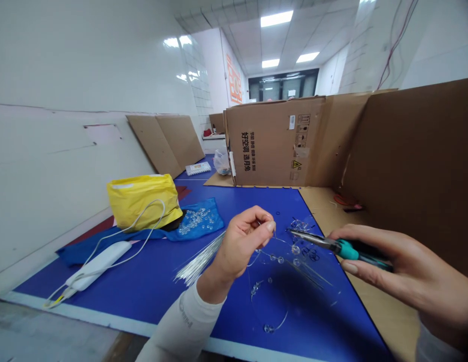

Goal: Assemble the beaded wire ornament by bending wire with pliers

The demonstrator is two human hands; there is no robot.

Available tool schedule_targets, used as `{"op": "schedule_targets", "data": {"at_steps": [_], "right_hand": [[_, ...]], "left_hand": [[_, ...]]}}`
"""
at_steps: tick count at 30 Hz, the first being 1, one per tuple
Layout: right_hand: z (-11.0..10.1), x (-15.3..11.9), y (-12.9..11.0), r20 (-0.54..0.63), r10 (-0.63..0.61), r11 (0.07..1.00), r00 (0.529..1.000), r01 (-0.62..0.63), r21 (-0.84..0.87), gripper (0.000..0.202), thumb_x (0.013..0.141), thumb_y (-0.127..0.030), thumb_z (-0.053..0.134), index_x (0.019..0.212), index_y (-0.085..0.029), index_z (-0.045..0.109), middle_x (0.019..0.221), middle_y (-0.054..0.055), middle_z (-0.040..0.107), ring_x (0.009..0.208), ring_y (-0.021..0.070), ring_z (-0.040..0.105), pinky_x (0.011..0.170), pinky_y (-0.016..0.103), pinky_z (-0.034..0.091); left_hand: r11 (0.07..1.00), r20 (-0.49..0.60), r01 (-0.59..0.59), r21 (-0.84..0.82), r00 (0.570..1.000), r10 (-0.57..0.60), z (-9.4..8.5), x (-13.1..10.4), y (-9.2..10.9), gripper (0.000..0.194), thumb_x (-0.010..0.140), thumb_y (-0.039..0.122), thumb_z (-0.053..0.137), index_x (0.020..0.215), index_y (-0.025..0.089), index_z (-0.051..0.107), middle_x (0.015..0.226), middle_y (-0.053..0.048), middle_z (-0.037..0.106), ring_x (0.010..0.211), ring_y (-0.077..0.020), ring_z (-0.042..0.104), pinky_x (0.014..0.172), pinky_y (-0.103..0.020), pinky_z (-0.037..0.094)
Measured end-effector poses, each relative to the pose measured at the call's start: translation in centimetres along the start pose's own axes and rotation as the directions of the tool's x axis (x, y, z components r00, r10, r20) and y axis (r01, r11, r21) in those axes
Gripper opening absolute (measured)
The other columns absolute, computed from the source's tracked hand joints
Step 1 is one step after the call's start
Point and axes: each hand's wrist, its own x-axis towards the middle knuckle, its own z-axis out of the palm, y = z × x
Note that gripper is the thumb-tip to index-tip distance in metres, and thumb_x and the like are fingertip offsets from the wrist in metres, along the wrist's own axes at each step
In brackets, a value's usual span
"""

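Thumb and forefinger of my left hand are pinched on the end of a thin wire with clear beads, which hangs in loops over the blue tabletop. To the right, my right hand is wrapped round teal-handled pliers, whose jaws point left toward my left hand without touching it. Beneath the plier tips lie small dark rings and more beads. A bundle of straight silvery wires lies left of my left wrist.
Clear beads rest on a blue cloth at the left, beside a yellow bag. A white power strip with its cord lies nearer. Large cardboard boxes stand at the back and right.
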Motion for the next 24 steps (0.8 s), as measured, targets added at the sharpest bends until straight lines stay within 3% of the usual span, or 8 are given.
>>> {"op": "schedule_targets", "data": {"at_steps": [9, 16, 24], "right_hand": [[-1.3, 1.8, 1.7, 0.1, 0.047, 0.999, 0.994, -0.045, -0.025, 0.041, 0.082, -0.061, 0.074, 0.107, -0.029, 0.08, 0.106, 0.005, 0.08, 0.094, 0.0285, 0.076, 0.082, 0.033, 0.062], [-0.2, 2.6, 2.1, 0.248, -0.01, 0.999, 0.969, 0.001, 0.036, 0.035, 0.084, -0.053, 0.076, 0.108, -0.027, 0.079, 0.106, 0.005, 0.079, 0.091, 0.0247, 0.074, 0.083, 0.033, 0.06], [0.4, 2.6, 2.3, 0.221, -0.02, 1.0, 0.975, 0.016, 0.018, 0.036, 0.082, -0.052, 0.078, 0.109, -0.028, 0.08, 0.106, 0.005, 0.08, 0.093, 0.0258, 0.075, 0.083, 0.033, 0.06]], "left_hand": [[0.981, 0.195, 0.177, 0.073, 0.963, -0.188, -0.6, 0.4, 0.0, 0.018, 0.085, 0.028, 0.072, 0.077, 0.016, 0.06, 0.063, 0.005, 0.053, 0.051, -0.0052, 0.038, 0.049, -0.02, 0.026], [0.961, 0.184, 0.268, 0.073, 0.943, -0.277, -0.5, 0.9, -0.1, 0.021, 0.081, 0.032, 0.073, 0.076, 0.016, 0.06, 0.062, 0.005, 0.051, 0.05, -0.0053, 0.036, 0.046, -0.021, 0.021], [0.948, 0.182, 0.311, 0.065, 0.931, -0.318, -0.6, 1.1, -0.3, 0.021, 0.079, 0.034, 0.073, 0.078, 0.016, 0.06, 0.06, 0.005, 0.05, 0.049, -0.0053, 0.035, 0.046, -0.021, 0.02]]}}
